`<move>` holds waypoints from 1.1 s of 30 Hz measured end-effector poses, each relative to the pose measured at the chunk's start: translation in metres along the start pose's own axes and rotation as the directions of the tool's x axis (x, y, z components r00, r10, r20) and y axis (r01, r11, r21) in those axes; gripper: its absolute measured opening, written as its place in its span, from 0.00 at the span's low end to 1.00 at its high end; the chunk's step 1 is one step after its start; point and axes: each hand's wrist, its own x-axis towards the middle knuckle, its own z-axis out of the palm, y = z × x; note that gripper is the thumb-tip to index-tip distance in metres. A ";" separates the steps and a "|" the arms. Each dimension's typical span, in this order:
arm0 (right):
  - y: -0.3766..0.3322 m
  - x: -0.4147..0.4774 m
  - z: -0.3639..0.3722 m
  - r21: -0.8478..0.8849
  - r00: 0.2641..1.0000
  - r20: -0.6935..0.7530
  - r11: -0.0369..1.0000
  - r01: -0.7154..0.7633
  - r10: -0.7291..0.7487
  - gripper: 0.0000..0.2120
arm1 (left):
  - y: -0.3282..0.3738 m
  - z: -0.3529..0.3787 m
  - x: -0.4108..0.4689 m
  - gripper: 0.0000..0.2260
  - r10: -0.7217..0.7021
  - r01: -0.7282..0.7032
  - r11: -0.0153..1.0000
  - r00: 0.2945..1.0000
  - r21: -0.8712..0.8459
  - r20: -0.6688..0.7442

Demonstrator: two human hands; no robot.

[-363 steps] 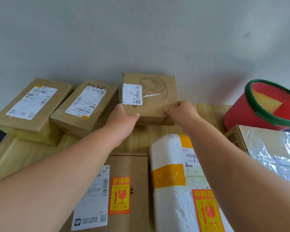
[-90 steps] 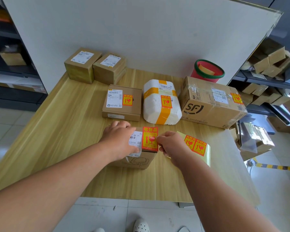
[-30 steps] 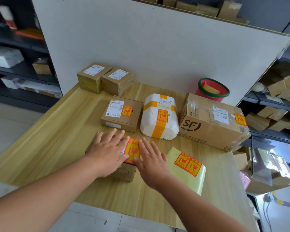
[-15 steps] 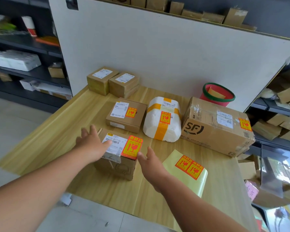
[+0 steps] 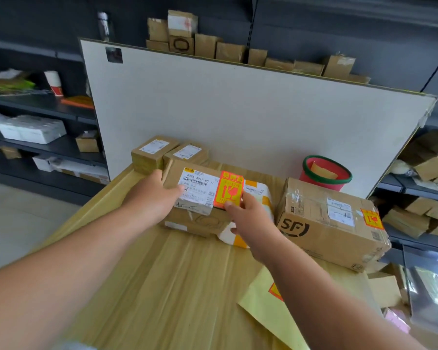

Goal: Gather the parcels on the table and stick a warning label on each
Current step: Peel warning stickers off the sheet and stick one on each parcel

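Wooden table [image 5: 177, 286], both hands [image 5: 159, 195] outstretched, gripping labelled parcel [image 5: 200, 193]

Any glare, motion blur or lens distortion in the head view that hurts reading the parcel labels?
Head view: wide-angle bending bows the white board and shelves; light is even and soft, with no harsh shadows; glare only on plastic film at lower right; the held parcel is slightly soft, its fine label print illegible.

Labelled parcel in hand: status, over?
Left hand and right hand grip small brown parcel, warning label on top. Two back boxes show no warning label. White parcel directly behind.
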 end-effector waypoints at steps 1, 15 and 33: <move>-0.007 0.009 -0.006 0.002 1.000 -0.015 1.000 0.020 -0.020 0.07 | 0.010 -0.001 0.009 0.07 0.034 -0.034 0.999 0.999 -0.003 -0.022; -0.035 0.205 -0.063 0.134 0.949 -0.314 0.989 0.064 -0.019 0.18 | 0.078 0.080 0.221 0.14 0.185 -0.164 0.929 0.982 -0.331 0.033; 0.064 0.455 -0.065 0.100 0.896 -0.382 0.974 -0.203 0.226 0.14 | 0.043 0.248 0.446 0.15 0.152 -0.077 0.932 0.970 -0.353 0.190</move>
